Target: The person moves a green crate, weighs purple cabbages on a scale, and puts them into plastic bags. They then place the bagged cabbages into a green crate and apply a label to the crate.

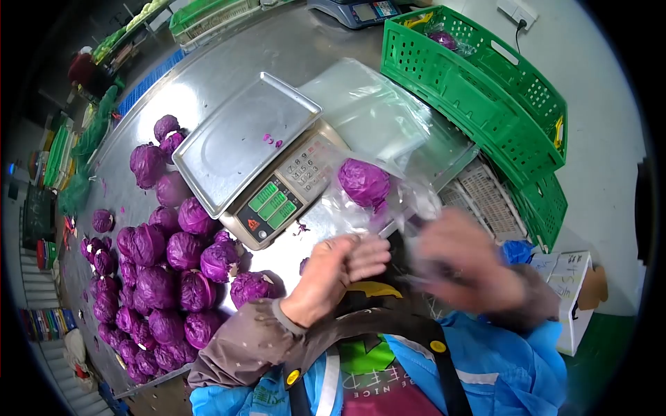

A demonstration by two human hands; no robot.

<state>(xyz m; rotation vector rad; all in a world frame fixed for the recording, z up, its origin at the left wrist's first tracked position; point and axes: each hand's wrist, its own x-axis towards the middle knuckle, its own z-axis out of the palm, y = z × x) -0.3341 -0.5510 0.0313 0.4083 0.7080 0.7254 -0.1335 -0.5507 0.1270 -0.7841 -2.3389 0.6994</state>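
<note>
A red cabbage sits inside a clear plastic bag at the near edge of the metal table, just in front of the scale. My left hand is open beside the bag, fingers stretched out towards it. My right hand is smeared by motion at the bag's right side. Loose clear film shows by its fingers, but whether they grip it cannot be made out. The digital scale has a bare steel pan with a few purple leaf scraps on it.
Many loose red cabbages are heaped on the table's left side. Flat clear bags lie behind the scale. A green crate holding a bagged cabbage stands at the right, above a pale basket. Another scale is at the back.
</note>
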